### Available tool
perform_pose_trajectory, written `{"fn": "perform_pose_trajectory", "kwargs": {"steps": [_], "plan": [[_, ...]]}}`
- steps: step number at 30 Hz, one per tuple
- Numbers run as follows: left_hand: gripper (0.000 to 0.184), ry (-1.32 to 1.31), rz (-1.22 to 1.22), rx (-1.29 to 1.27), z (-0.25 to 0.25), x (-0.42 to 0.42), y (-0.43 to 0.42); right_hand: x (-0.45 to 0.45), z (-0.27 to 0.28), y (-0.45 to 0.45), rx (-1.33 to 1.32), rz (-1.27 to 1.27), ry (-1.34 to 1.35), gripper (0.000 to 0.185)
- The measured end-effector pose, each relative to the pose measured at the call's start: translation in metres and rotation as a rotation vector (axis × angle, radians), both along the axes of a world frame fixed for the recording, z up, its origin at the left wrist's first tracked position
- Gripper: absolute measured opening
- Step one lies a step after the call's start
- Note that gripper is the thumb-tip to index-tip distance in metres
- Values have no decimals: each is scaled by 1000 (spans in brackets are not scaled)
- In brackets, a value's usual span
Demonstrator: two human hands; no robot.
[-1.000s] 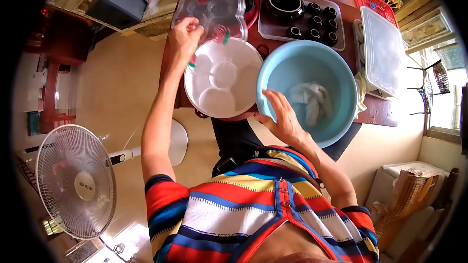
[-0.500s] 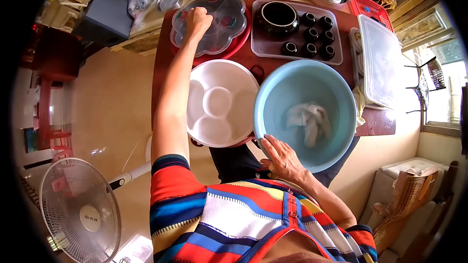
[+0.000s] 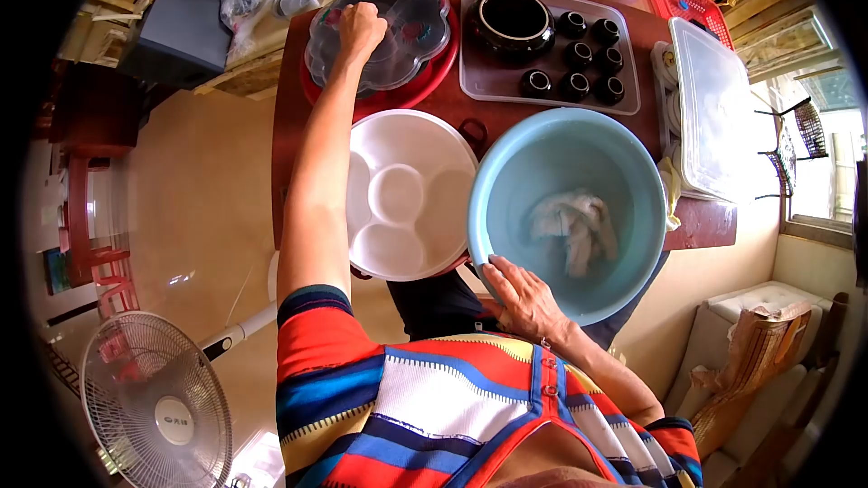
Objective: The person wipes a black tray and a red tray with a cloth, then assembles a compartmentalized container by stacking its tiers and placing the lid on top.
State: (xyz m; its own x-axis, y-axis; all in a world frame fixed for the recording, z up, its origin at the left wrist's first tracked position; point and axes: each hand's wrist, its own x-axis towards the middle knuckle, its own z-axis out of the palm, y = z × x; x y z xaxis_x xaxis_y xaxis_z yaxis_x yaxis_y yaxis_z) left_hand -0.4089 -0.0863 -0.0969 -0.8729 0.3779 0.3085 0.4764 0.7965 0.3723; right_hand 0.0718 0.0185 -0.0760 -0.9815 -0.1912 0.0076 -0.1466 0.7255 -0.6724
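Observation:
My left hand (image 3: 362, 29) is closed at the middle of a clear, flower-shaped lid (image 3: 411, 59), which rests over a red round tray (image 3: 425, 90); its fingertips are hidden under the hand. Nearer to me is a white round tray (image 3: 398, 194) with moulded compartments, partly behind my left forearm. My right hand (image 3: 526, 300) lies with fingers spread on the near left rim of a light blue basin (image 3: 493, 217). In the basin's water sits a wet white cloth (image 3: 579, 226).
Behind the basin, a clear tray (image 3: 488, 81) holds a black pot (image 3: 513, 23) and several black cups (image 3: 577, 56). A lidded plastic box (image 3: 710, 108) and a red basket (image 3: 692, 7) are at the right. A fan (image 3: 158, 407) stands at lower left.
The clear lid has moved from above the white tray back onto the red tray, with my left hand on it. My right hand has settled on the basin's rim.

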Motion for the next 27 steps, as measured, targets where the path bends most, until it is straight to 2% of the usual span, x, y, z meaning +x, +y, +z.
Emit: {"fn": "perform_pose_trajectory", "kwargs": {"steps": [5, 7, 8, 10, 11, 13, 15, 20, 25, 27], "plan": [[19, 56, -17, -54, -10, -6, -8, -2, 5, 1, -22, -2, 19, 65], [34, 40, -57, 0, 0, 6, -11, -2, 6, 1, -18, 2, 33, 65], [34, 41, -56, -3, -5, 1, -17, -1, 6, 1, -16, 5, 43, 65], [49, -132, -111, 123, -12, -13, -30, 0, 5, 0, -16, 7, 36, 65], [49, -129, -110, 123, -12, -11, -33, 0, 6, 0, -13, 5, 29, 65], [47, -336, -160, 200, 1, 5, -37, -1, 9, 0, -20, 8, 26, 64], [48, -298, -253, 118, -12, 2, -36, 0, 8, 0, -22, 4, 38, 63], [35, 7, -222, 73, -23, -2, -26, 2, 5, -2, 10, -25, 73, 63], [34, 83, -277, -57, -10, 3, -16, 2, 3, -1, -3, -13, 85, 63], [34, 68, -198, -140, -6, 6, -14, 2, 4, -1, -4, -15, 69, 62]]}}
